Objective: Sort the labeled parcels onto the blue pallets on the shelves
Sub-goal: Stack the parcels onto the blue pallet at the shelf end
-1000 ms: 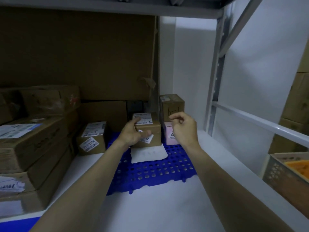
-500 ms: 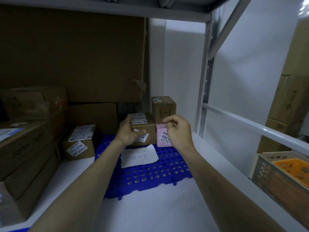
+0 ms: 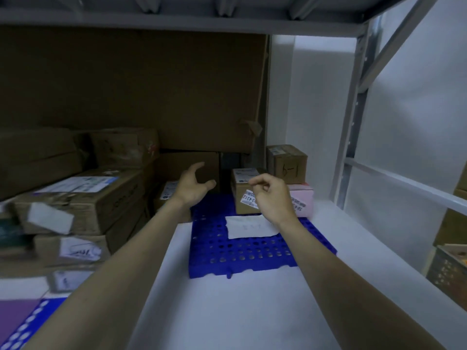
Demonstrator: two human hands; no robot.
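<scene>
Head view: your left hand [image 3: 193, 186] and right hand [image 3: 271, 198] hang loosely curled, holding nothing. Pallet [image 3: 252, 256] carries brown parcel [image 3: 243, 198], pink parcel [image 3: 303, 200] and paper [image 3: 249, 227].

The scene is dim with a cool blue cast. Light comes from about 2 o'clock, brightening the white wall [image 3: 417, 147], while the cardboard boxes [image 3: 75, 198] toward 9 o'clock sit in deep shadow. Motion blur smears the lower-left edge. Wide-angle distortion bends the shelf frame [image 3: 353, 122].
</scene>
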